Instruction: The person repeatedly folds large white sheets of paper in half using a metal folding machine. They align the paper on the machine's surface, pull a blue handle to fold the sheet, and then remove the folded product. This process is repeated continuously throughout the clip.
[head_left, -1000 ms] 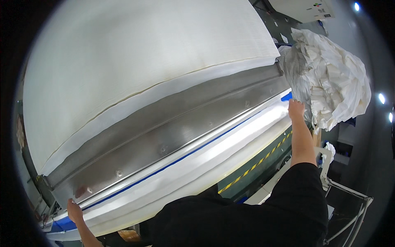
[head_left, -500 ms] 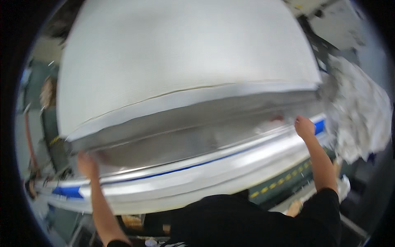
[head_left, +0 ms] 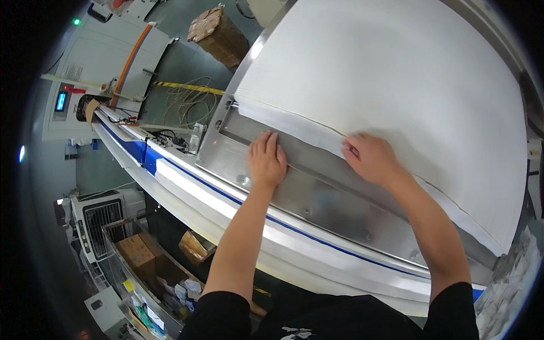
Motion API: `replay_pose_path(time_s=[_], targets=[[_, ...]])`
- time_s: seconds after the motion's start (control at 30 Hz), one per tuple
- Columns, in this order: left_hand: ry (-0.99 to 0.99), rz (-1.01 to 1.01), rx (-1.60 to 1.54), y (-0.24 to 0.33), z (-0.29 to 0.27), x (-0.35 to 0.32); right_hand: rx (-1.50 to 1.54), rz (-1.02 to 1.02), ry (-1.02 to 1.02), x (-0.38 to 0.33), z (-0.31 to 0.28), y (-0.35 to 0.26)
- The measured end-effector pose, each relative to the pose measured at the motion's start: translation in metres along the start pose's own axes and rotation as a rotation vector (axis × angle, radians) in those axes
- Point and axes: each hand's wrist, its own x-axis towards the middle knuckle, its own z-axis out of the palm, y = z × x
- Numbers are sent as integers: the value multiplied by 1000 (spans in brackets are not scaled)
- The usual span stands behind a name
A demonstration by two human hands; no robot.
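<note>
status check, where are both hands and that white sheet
Left hand flat on steel plate. Right hand on white sheet edge. Nothing between them.

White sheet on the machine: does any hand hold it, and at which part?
Neither grips it. The left hand lies flat on the metal plate; the right hand presses flat on the white sheet at its near edge.

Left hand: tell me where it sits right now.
In the head view the left hand lies flat, left of centre, on the steel plate, its fingers near the white sheet's edge, with the right hand to its right.
</note>
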Motion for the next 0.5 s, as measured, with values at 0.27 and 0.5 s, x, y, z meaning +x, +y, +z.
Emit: replay_pose_path(time_s=[0.27,0.5], targets=[[-17,-43,-73,-2,1,6,174,6,71,190,67,-57],[-59,-74,-80,-10,1,5,42,96,47,215,75,-64]])
